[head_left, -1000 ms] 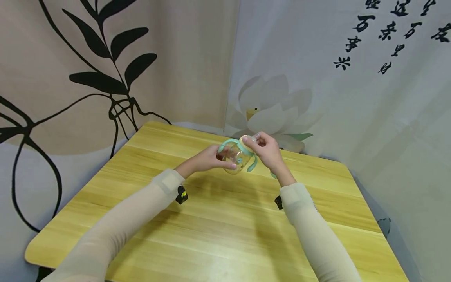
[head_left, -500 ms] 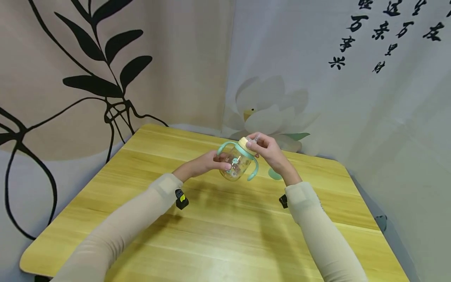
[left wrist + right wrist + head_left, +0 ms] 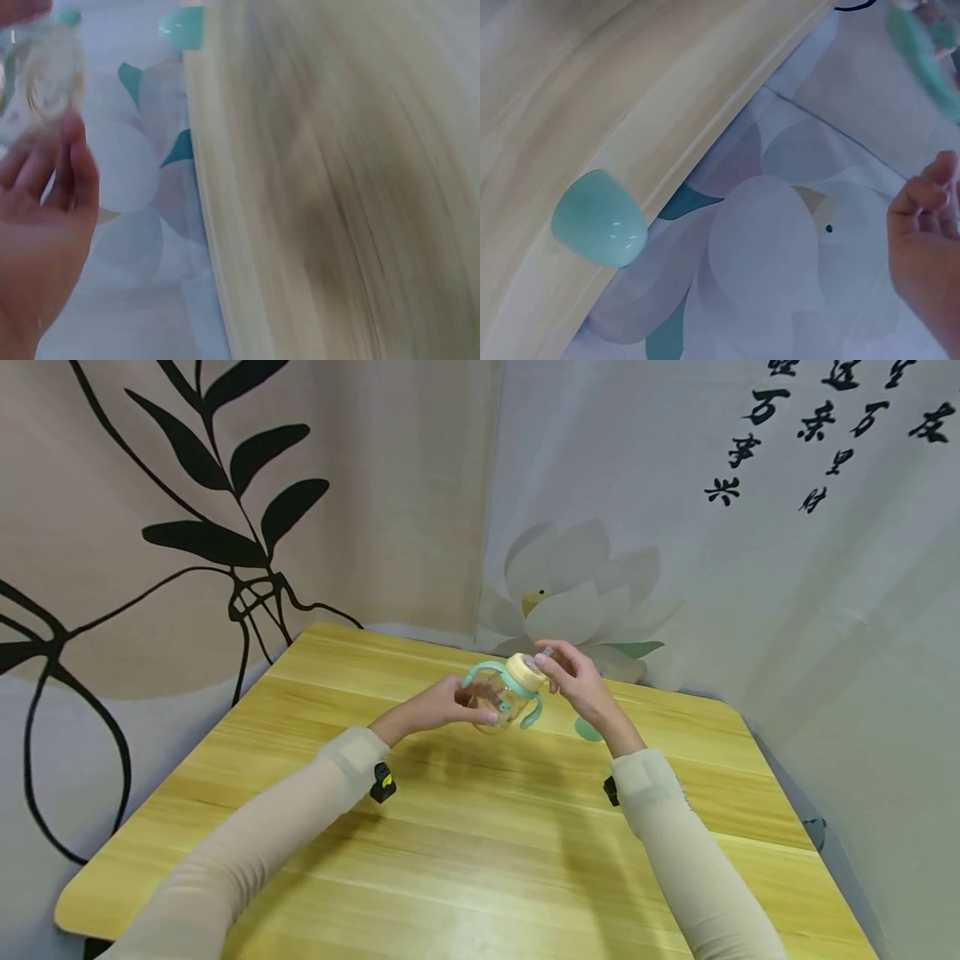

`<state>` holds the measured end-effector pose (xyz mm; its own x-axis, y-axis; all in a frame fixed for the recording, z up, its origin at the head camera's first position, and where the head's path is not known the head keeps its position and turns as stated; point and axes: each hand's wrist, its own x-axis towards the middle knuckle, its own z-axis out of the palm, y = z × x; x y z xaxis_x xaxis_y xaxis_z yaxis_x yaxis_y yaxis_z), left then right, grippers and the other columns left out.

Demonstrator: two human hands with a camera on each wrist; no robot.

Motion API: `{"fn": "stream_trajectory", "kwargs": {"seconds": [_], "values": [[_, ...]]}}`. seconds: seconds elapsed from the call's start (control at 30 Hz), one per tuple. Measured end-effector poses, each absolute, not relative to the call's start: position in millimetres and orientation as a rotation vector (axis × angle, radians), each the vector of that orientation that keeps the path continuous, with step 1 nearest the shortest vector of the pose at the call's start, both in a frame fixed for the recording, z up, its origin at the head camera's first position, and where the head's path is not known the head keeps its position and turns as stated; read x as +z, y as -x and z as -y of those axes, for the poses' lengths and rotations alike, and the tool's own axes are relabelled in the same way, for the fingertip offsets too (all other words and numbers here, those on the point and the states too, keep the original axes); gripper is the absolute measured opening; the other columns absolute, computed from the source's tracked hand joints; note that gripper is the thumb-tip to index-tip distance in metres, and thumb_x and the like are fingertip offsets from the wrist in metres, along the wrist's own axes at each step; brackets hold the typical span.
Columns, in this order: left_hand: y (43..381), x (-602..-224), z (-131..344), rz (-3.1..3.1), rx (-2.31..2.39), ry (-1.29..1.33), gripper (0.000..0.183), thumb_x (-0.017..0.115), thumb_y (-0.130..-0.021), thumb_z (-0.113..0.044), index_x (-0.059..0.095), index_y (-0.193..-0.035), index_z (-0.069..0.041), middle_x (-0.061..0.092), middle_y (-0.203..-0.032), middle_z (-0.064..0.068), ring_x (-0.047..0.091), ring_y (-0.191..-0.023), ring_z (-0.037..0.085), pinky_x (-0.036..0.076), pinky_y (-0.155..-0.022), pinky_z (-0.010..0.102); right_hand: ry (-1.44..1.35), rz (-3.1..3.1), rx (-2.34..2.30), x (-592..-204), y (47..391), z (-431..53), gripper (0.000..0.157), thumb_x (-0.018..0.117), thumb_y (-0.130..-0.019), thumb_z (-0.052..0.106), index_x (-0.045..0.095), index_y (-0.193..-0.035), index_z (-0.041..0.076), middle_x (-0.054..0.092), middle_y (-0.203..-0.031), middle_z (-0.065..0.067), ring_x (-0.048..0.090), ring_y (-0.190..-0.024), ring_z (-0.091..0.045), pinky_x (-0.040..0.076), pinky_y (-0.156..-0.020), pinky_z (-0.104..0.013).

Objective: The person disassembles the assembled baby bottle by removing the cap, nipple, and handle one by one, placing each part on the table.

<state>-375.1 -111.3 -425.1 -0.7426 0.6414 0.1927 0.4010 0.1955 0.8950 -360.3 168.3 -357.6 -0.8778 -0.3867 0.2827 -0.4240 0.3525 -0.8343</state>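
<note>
A clear baby bottle [image 3: 504, 702] with mint-green handles and a pale yellow collar [image 3: 527, 671] is held above the table, tilted with its top toward the right. My left hand [image 3: 438, 703] grips the bottle's body, thumb on the near side. At its top, my right hand [image 3: 583, 687] pinches the clear spout [image 3: 547, 652] between thumb and fingers. In the left wrist view, fingers of the left hand [image 3: 45, 232] support the clear body. A blurred green handle [image 3: 922, 64] shows above the right hand [image 3: 930, 232] in the right wrist view.
A mint-green domed cap [image 3: 600, 221] lies on the wooden table [image 3: 450, 860] near its far edge, partly behind the right forearm in the head view. Printed curtains [image 3: 405, 485] hang right behind the table.
My right hand has shifted from the yellow collar outward to the spout, leaving more of the collar showing. The green cap has come into view beside the right wrist. The left hand keeps its grip.
</note>
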Motion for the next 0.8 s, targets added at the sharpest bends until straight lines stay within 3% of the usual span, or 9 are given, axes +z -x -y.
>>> {"fn": "stream_trajectory", "kwargs": {"seconds": [0.13,0.23,0.47,0.6,0.8], "values": [[378.3,-430.0,110.1,-2.476,1.546,-0.926,0.047,0.087,-0.09,-0.032,0.072,-0.129,-0.011,0.074,-0.115,0.002,0.062,-0.095,0.02,0.054,-0.082,0.034,-0.606,2.63,1.509,-362.3,360.3,-175.9,0.052,0.055,-0.109,0.048,0.058,-0.147,0.013,0.061,-0.103,-0.012,0.052,-0.067,-0.021,0.044,-0.067,-0.032],[381.3,-432.6,109.5,-2.641,1.484,-0.876,0.062,0.092,-0.085,-0.031,0.069,-0.139,-0.012,0.071,-0.113,0.004,0.061,-0.097,0.021,0.054,-0.083,0.036,-0.502,2.704,1.489,-366.2,360.7,-178.9,0.061,0.056,-0.105,0.06,0.059,-0.145,0.013,0.066,-0.11,-0.013,0.051,-0.063,-0.022,0.048,-0.066,-0.035],[381.0,-434.9,102.2,-2.934,1.159,-0.882,0.08,0.095,-0.081,-0.033,0.061,-0.151,-0.015,0.071,-0.126,0.01,0.055,-0.108,0.027,0.05,-0.091,0.045,-0.391,2.947,1.321,-378.4,359.2,-179.2,0.081,0.043,-0.098,0.081,0.061,-0.14,0.014,0.077,-0.089,-0.008,0.05,-0.052,-0.023,0.049,-0.065,-0.039],[377.9,-435.3,97.6,-2.978,1.084,-0.929,0.082,0.096,-0.08,-0.032,0.06,-0.151,-0.013,0.072,-0.134,0.006,0.055,-0.111,0.027,0.047,-0.096,0.047,-0.347,2.96,1.365,-388.6,359.0,-177.7,0.083,0.045,-0.097,0.082,0.064,-0.137,0.011,0.078,-0.087,-0.012,0.054,-0.051,-0.019,0.045,-0.06,-0.035],[375.6,-434.0,97.6,-2.984,1.07,-0.926,0.083,0.095,-0.08,-0.036,0.059,-0.152,-0.015,0.072,-0.136,0.003,0.054,-0.113,0.024,0.046,-0.098,0.046,-0.349,2.919,1.543,-398.6,363.2,-178.0,0.068,0.055,-0.1,0.071,0.069,-0.12,0.008,0.076,-0.09,-0.017,0.064,-0.059,-0.021,0.038,-0.052,-0.027]]}}
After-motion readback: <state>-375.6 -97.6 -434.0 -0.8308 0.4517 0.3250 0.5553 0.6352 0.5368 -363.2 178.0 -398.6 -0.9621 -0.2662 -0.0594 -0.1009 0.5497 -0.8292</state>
